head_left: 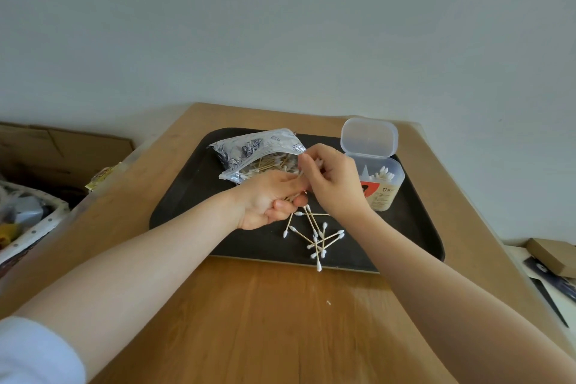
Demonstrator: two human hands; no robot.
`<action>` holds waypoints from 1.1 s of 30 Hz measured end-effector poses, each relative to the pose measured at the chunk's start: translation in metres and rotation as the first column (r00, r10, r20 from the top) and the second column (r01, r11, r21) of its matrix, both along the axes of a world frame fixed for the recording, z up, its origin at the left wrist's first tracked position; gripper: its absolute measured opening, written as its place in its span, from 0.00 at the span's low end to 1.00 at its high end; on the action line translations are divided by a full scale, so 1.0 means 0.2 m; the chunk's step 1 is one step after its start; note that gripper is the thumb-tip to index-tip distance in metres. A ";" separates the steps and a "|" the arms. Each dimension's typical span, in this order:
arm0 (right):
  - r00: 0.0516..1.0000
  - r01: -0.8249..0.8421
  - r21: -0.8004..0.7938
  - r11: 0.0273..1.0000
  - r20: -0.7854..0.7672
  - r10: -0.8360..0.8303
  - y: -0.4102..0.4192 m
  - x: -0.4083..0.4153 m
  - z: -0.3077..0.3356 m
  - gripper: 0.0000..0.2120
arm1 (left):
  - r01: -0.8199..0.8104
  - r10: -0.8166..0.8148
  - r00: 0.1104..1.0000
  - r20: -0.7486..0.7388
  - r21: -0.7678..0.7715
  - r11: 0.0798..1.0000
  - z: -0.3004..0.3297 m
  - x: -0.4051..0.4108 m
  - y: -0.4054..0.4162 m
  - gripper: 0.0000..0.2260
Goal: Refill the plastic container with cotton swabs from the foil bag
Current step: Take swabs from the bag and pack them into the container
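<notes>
A black tray [187,196] sits on a wooden tabletop [249,321], and all the task's things are on it. The foil bag [249,150] lies at the far left part of the tray, with its open mouth facing the hands and lots of cotton swabs showing inside. The left hand [268,199] is palm up just in front of the bag's mouth, with its fingers curled around a small bunch of swabs. The right hand [333,178] is right beside it, touching it, and its fingertips pinch at the swabs where the bag opens. I cannot tell how many swabs that hand has. The plastic container [386,184] stands at the far right of the tray, just behind the right hand, partly hidden by it. Its clear lid [369,135] is flipped up and open, and a few white swab tips stick up inside. A pile of loose swabs [314,237] lies criss-cross on the tray near its front edge, just below both hands, and one swab pokes over the tray's rim toward the tabletop. A white sleeve [34,352] covers the top of the left arm.
</notes>
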State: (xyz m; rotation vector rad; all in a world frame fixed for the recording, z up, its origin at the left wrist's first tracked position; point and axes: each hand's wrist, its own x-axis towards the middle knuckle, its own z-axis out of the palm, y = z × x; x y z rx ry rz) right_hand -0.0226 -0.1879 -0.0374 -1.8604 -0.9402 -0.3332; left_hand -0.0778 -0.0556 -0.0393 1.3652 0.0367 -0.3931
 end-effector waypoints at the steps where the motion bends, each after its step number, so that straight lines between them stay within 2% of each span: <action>1: 1.000 0.020 0.008 1.000 0.024 -0.020 0.00 -0.01 -0.01 0.11 | 0.020 -0.020 1.000 -0.009 0.011 1.000 0.01 0.00 -0.01 0.12; 6: 0.992 0.118 0.010 0.993 -0.046 -0.118 -0.03 -0.02 -0.06 0.11 | 0.054 -0.052 0.998 -0.025 0.084 0.995 0.04 0.01 -0.01 0.03; 8: 0.979 0.193 0.021 0.981 -0.075 -0.191 -0.04 0.00 -0.06 0.10 | 0.031 -0.031 1.000 -0.005 0.033 0.999 0.05 0.02 -0.04 0.03; 9: 0.968 0.237 0.039 0.971 -0.095 -0.233 -0.04 0.01 -0.05 0.10 | 0.013 -0.013 1.000 0.009 -0.019 1.000 0.05 0.03 -0.05 0.06; 12: 0.940 0.329 0.103 0.939 -0.129 -0.315 -0.03 0.03 -0.02 0.10 | -0.171 0.171 0.985 -0.009 -0.130 0.977 0.06 0.05 -0.12 0.20; 15: 0.943 0.311 0.130 0.942 -0.166 -0.288 -0.02 0.00 0.00 0.09 | -0.422 0.410 0.904 -0.122 -0.101 0.901 0.07 0.08 -0.17 0.27; 17: 0.951 0.287 0.100 0.953 -0.150 -0.270 0.00 -0.03 -0.01 0.08 | -0.502 0.491 0.854 -0.175 -0.026 0.864 0.08 0.10 -0.18 0.28; 20: 0.962 0.251 0.042 0.967 -0.118 -0.245 0.00 -0.04 -0.05 0.08 | -0.591 0.583 0.786 -0.206 0.027 0.806 0.07 0.12 -0.18 0.25; 21: 0.964 0.243 0.049 0.969 -0.123 -0.236 -0.01 -0.03 -0.05 0.08 | -0.630 0.615 0.762 -0.203 -0.006 0.777 0.07 0.13 -0.19 0.23; 24: 0.943 0.298 0.135 0.945 -0.196 -0.270 -0.03 0.02 -0.02 0.09 | -0.683 0.675 0.727 -0.129 -0.243 0.689 0.06 0.13 -0.25 0.17; 25: 0.935 0.314 0.138 0.939 -0.214 -0.282 -0.03 0.04 -0.02 0.09 | -0.677 0.685 0.727 -0.052 -0.219 0.703 0.06 0.13 -0.28 0.17; 28: 0.960 0.257 0.042 0.965 -0.124 -0.251 -0.04 0.03 -0.03 0.09 | -0.689 0.670 0.720 0.179 0.066 0.722 0.04 0.17 -0.30 0.16; 31: 0.986 0.167 -0.047 0.985 0.008 -0.167 -0.09 0.05 -0.05 0.09 | -0.633 0.598 0.773 0.210 0.216 0.743 0.02 0.20 -0.29 0.16; 33: 0.994 0.109 -0.077 0.991 0.033 -0.107 -0.16 0.10 -0.04 0.07 | -0.558 0.508 0.829 0.234 0.276 0.783 0.02 0.22 -0.28 0.15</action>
